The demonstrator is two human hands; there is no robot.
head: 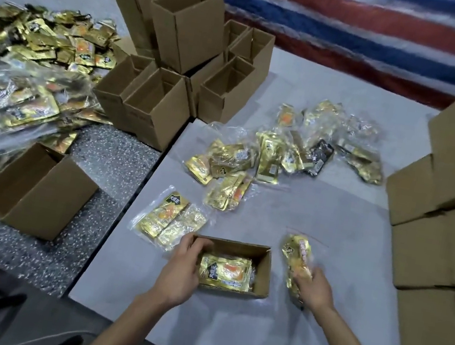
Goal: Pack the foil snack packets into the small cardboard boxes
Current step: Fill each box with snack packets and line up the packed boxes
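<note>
- The open box [263,270] sits on the bench [346,221] near the person. One wrapped bundle of gold foil packets [225,272] already lies flat inside it, towards its left wall.
- The left hand [181,266] grips the box's left wall, its fingers [201,241] curled over the rim. That hold should stop the light box sliding as more goes in.
- The right hand [312,287], just right of the box, holds a second bundle [296,257], fingers wrapped round its near end; blur hides the finer detail.
- To do this step well, I judge the second bundle should be turned flat, lined up with the one inside and lowered square. That keeps the slippery wrap from catching on the right wall.
- Each packet shows a black patch with white characters and an orange picture; the writing is too soft to read.
- Beyond the box lie loose bundles [269,161].
- Beyond and left of it stand empty boxes [176,74], with faint print on one that cannot be read.
- To its right are stacked closed cartons [453,208].
</note>
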